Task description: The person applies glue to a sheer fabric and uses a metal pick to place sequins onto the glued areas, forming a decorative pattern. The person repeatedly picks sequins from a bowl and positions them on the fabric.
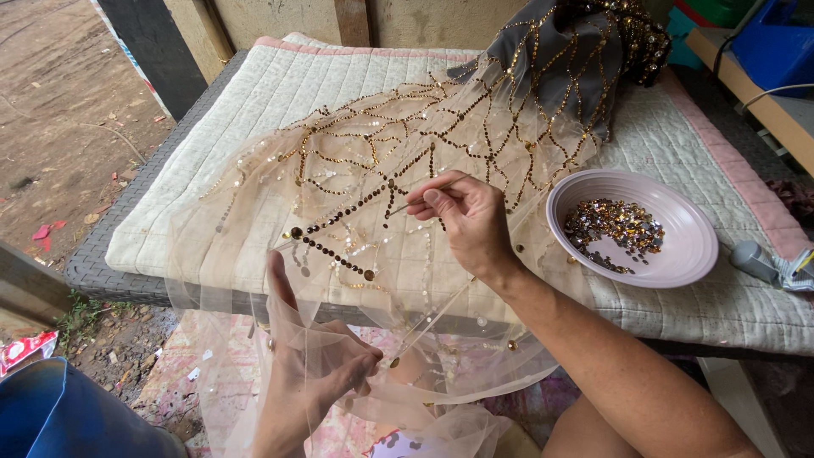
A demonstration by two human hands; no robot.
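A sheer beige net fabric (280,195) with lines of gold and brown sequins lies spread over a quilted white pad (280,93). My right hand (462,216) pinches a thin needle (403,206) above the sequin rows near the fabric's middle. My left hand (309,360) is under the net at its near edge, fingers closed on a fold of it. A thread runs from the fabric down toward my left hand. Further back the net bunches over a grey cloth (568,59).
A pale pink bowl (678,254) holding several loose gold and silver sequins sits on the pad to the right. A small grey object (755,259) lies beside it. Bare dirt ground (59,102) is at the left, a wooden shelf (763,93) at the right.
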